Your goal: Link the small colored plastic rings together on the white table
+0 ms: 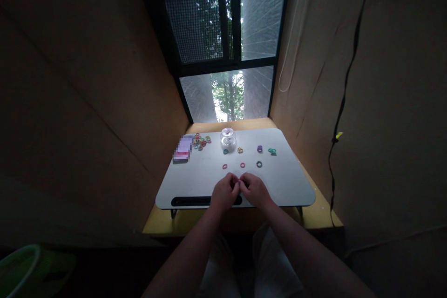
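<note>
On the white bench (286,181): one clear jar (228,139).
Front row: three rings, two pinkish (225,166), one dark (259,164).
Back row: four clusters (260,149).
Pile (201,142): many rings (too jumbled to count).
Hands: left (226,191) and right (254,189), narrow, fingertips meeting; anything pinched, cannot tell.

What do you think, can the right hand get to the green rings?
Probably yes: the tabletop between the right hand and the green rings looks bare, with the dark ring to one side. But that hand's fingertips meet the left hand's.

Jar (228,140) behind rings (242,165) on the table (195,181).
</note>
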Motion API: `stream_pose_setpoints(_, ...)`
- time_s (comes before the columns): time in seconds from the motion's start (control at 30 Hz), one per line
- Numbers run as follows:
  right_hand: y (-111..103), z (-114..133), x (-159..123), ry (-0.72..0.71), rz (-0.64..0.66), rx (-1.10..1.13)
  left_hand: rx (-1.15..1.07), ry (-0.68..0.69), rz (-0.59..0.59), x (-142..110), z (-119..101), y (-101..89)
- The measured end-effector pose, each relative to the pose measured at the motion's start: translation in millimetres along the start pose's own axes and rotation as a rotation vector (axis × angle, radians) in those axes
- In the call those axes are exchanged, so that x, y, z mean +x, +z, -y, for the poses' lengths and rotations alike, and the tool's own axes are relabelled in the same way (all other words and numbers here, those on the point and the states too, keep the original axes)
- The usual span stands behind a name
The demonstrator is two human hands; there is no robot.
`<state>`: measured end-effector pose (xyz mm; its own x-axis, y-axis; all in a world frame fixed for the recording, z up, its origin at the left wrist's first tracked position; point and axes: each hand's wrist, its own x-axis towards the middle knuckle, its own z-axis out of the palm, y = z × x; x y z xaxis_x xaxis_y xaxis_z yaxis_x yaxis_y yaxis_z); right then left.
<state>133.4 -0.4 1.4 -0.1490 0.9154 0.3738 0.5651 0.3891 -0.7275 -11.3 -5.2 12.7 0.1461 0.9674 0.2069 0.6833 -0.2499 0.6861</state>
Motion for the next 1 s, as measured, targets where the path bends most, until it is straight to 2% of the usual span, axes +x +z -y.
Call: stream_pose_setpoints(1.0, -1.1, 1.2, 1.0, -0.016, -0.007, 0.017, -0.003, -0.003, 0.011, 1.3, -0.5, -0.5)
